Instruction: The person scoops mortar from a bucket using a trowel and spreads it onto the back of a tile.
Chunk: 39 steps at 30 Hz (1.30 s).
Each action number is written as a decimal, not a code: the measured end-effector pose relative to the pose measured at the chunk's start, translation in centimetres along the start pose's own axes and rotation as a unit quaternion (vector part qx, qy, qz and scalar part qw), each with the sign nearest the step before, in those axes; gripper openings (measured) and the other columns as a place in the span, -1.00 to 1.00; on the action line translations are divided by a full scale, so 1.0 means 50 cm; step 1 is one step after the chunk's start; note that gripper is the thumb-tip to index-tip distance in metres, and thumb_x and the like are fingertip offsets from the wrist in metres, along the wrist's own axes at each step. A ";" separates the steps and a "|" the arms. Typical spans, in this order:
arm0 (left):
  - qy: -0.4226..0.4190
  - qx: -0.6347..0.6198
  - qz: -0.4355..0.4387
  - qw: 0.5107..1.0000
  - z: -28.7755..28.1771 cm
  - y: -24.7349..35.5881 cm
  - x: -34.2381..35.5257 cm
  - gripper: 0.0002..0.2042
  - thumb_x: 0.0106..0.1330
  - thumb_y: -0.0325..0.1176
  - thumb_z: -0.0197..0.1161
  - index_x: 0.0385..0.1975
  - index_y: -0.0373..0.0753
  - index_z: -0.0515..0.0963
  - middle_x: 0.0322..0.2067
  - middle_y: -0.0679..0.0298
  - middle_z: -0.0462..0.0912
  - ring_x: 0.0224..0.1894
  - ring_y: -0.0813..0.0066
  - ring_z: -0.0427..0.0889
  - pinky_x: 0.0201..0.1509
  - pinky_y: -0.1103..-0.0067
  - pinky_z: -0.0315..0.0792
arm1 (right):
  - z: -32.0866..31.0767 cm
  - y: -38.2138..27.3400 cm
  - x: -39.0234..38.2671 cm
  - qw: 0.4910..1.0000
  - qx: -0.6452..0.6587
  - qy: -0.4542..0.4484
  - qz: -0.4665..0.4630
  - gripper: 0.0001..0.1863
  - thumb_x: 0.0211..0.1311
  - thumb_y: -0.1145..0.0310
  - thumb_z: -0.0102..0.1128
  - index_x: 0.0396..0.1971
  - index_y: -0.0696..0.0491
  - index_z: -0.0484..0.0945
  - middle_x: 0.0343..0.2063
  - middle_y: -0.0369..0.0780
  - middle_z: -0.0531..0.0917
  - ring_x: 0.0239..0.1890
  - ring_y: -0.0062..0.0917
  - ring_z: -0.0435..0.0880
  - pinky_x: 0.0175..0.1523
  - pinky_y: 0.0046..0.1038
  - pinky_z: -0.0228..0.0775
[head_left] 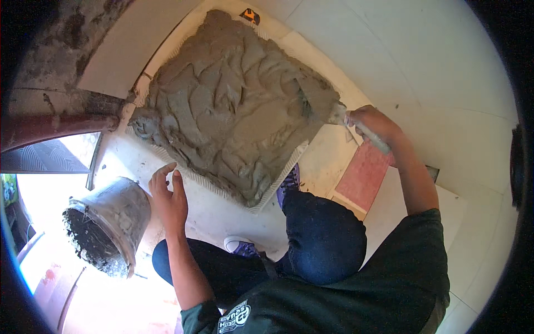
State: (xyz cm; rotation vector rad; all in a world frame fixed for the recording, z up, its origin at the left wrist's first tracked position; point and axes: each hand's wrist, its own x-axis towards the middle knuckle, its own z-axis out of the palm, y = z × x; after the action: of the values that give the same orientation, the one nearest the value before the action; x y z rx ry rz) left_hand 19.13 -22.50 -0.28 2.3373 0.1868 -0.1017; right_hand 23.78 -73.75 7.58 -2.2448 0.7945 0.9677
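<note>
A thick layer of wet grey mortar [239, 111] covers most of a large tile [303, 149], whose ridged pale edge shows around it. Into the right side of the mortar reaches a trowel [338, 114], its blade smeared grey. My right hand [371, 123] is closed round the trowel's handle at the right corner of the tile. Near the tile's lower left edge my left hand [169, 197] is raised, fingers apart and holding nothing. Beside it a mortar-stained bucket [125, 214] lies tipped, its dirty mouth turned toward the lower left.
Large pale floor tiles [445, 111] extend along the right. A reddish board [364, 173] lies beside my right knee. At the far left runs a dark red pipe or beam [61, 131]. A small black and orange object [250, 15] sits at the far edge. My shoes [242, 245] are close to the tile.
</note>
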 end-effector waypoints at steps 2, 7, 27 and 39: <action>-0.003 -0.001 -0.001 1.000 0.001 -0.001 -0.003 -0.79 0.46 -0.30 0.16 -0.04 -0.22 0.61 -0.07 0.15 0.65 0.04 0.16 0.50 0.07 0.37 0.41 | -0.009 -0.025 -0.029 0.996 0.079 -0.034 0.026 -0.57 0.37 -0.03 0.11 -0.33 0.09 0.57 -0.64 -0.29 0.48 -0.70 -0.60 0.43 -0.62 -0.51 0.27; -0.001 -0.002 0.016 1.000 0.007 0.023 0.000 -0.81 0.44 -0.33 0.17 -0.07 -0.23 0.61 -0.08 0.13 0.65 0.06 0.12 0.51 0.17 0.34 0.36 | 0.025 0.003 0.039 0.959 0.243 -0.130 0.062 -0.58 0.38 -0.04 0.10 -0.31 0.06 0.58 -0.67 -0.33 0.42 -0.73 -0.62 0.37 -0.64 -0.54 0.22; 0.002 0.003 -0.011 1.000 0.006 0.016 -0.006 -0.81 0.43 -0.34 0.18 -0.07 -0.23 0.62 -0.09 0.12 0.65 0.04 0.11 0.51 0.15 0.32 0.36 | 0.076 -0.214 0.123 0.946 -0.089 -0.311 0.008 -0.48 0.32 -0.22 0.12 -0.29 0.02 0.56 -0.62 -0.34 0.43 -0.68 -0.58 0.39 -0.56 -0.42 0.28; 0.002 0.012 -0.002 1.000 0.016 0.008 0.004 -0.82 0.41 -0.36 0.21 -0.10 -0.25 0.62 -0.08 0.10 0.64 0.06 0.09 0.50 0.16 0.31 0.36 | 0.020 0.022 0.091 0.888 -0.314 -0.176 -0.285 -0.46 0.37 -0.06 0.04 -0.16 0.19 0.65 -0.23 -0.05 0.70 -0.16 -0.27 0.67 0.10 -0.24 0.45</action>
State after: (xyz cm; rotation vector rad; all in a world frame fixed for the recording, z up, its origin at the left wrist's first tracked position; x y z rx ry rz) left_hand 19.40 -23.32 -0.60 2.3621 0.1938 -0.1011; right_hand 25.12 -75.15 3.21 -2.4639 -0.4007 1.3887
